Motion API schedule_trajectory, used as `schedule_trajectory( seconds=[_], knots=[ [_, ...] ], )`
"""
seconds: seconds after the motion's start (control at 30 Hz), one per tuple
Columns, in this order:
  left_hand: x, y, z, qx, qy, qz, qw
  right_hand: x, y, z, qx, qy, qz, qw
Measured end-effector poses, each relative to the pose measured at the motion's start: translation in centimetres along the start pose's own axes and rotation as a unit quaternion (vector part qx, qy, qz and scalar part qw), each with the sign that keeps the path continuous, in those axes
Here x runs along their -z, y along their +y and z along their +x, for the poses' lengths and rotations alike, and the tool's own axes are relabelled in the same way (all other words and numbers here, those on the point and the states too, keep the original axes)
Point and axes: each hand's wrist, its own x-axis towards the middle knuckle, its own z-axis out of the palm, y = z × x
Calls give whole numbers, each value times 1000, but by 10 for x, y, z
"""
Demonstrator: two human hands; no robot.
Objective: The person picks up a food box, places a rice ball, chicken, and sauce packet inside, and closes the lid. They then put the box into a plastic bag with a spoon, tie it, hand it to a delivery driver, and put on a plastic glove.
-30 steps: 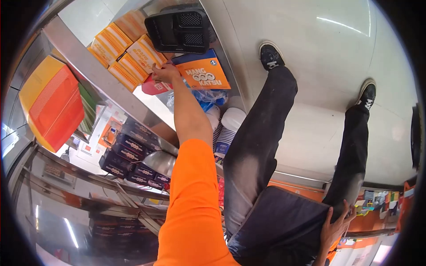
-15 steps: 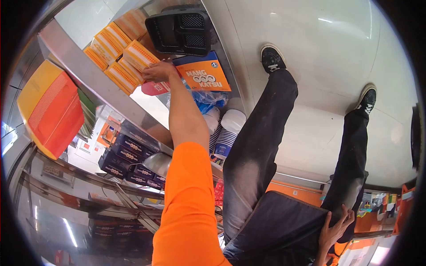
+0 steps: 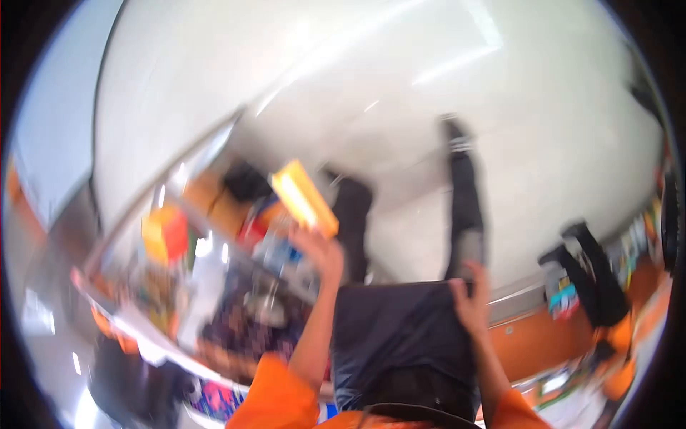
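Note:
My left hand (image 3: 320,250) is closed on the lower end of a yellow-orange carton (image 3: 296,189), holding it up at a slant in front of my legs. Motion blurs the carton's print. My right hand (image 3: 471,297) is beside the dark apron (image 3: 404,322) at my thigh, its blurred fingers apart and nothing seen in them. Behind my left hand, clear and blue plastic (image 3: 277,250) shows on the shelf. A black tray stack (image 3: 246,180) sits farther back there.
A metal-framed shelf runs along my left, with a yellow-and-red box (image 3: 166,232) by it. Pale floor (image 3: 386,143) stretches ahead. At the right, another person in dark trousers (image 3: 589,275) and orange stands near an orange counter (image 3: 529,347).
My left hand has come back from the shelf toward my body with the carton. My view has swung right, bringing another person into sight. My right hand stays near my thigh.

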Motion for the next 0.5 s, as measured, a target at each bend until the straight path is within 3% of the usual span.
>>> schedule_trajectory(
  seconds=[0.03, 0.07, 0.1, 0.13, 0.2, 0.23, 0.27, 0.33, 0.4, 0.43, 0.5],
  knots=[
    [14, 66, -28, -41, -109, -2, 993, 30, -18, -9, -26, -29, 107, 994],
    [26, 129, -60, -17, -213, -95, 972, 50, -2, -19, 45, -51, 203, 977],
    [38, 204, -82, -124, -295, -119, 940, 82, -5, -32, 99, -52, 236, 965],
    [48, 276, -111, -173, -354, -117, 912, 107, 5, -38, 182, -31, 217, 959],
    [43, 374, -159, -271, -513, -191, 792, 203, -1, -58, 226, -67, 440, 866],
    [33, 417, -193, -259, -530, -224, 776, 262, 16, -62, 256, -12, 462, 849],
    [19, 462, -208, -360, -547, -136, 744, 312, 34, -73, 277, 28, 489, 827],
    [-10, 571, -262, -344, -587, -123, 723, 398, 60, -92, 288, 92, 535, 789],
    [-55, 674, -320, -300, -650, -202, 668, 493, 101, -100, 275, 177, 550, 768],
    [-37, 677, -303, -277, -672, -255, 638, 477, 77, -116, 308, 179, 589, 726],
    [-64, 774, -354, -298, -698, -195, 622, 543, 98, -115, 306, 256, 561, 725]
  ],
)
